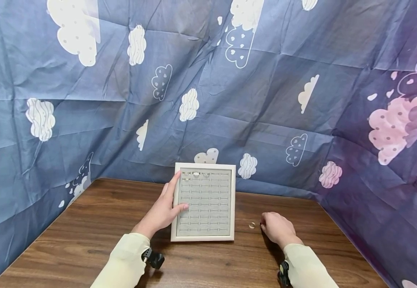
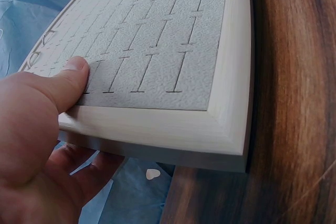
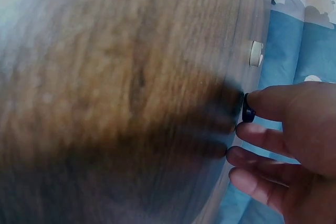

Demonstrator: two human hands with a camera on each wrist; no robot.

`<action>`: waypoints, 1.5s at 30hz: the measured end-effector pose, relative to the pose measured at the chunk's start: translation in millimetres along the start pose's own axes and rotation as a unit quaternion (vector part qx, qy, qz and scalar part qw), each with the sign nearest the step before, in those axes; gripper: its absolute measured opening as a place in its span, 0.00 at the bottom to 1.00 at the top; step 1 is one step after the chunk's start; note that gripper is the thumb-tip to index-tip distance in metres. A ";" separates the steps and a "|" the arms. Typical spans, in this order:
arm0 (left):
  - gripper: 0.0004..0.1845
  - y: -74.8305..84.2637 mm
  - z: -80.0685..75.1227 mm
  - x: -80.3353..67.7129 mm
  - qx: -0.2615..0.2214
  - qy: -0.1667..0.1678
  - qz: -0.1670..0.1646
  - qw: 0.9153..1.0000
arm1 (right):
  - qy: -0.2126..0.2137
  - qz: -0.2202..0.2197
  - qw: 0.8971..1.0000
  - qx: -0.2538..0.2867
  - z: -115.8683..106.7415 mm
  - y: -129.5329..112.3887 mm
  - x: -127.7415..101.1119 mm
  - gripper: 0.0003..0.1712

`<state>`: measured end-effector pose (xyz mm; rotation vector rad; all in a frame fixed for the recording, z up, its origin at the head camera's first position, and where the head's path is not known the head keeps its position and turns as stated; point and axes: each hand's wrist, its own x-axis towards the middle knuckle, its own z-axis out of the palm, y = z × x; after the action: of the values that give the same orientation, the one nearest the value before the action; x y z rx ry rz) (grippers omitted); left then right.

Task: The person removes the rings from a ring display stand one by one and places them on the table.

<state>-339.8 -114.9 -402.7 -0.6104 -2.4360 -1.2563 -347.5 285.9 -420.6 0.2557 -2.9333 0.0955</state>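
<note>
Pale yellow long sleeves on both arms, small black camera mount strapped under each wrist

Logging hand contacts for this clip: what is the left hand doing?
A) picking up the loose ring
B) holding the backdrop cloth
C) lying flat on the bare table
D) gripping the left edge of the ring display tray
D: the left hand holds the left side of the ring display tray, its thumb lying on the grey slotted pad and fingers under the frame, while the loose ring lies apart, by the right hand.
</note>
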 end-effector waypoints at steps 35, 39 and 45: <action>0.61 -0.6 -1.2 -0.9 -0.003 0.001 0.002 1.000 | 0.234 -0.039 0.951 0.197 -48.8 -65.9 18.3 0.12; 0.61 -1.1 -1.4 -1.3 -0.004 0.001 0.001 1.000 | 0.235 -0.045 0.948 0.209 -51.7 -75.5 21.5 0.12; 0.61 -1.6 -0.4 -1.2 -0.004 -0.001 0.002 1.000 | 0.230 -0.047 0.947 0.220 -56.0 -89.9 26.0 0.10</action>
<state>-339.5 -116.3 -404.1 -0.6181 -2.4303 -1.2663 -346.1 197.8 -356.3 0.3776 -2.3985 0.7001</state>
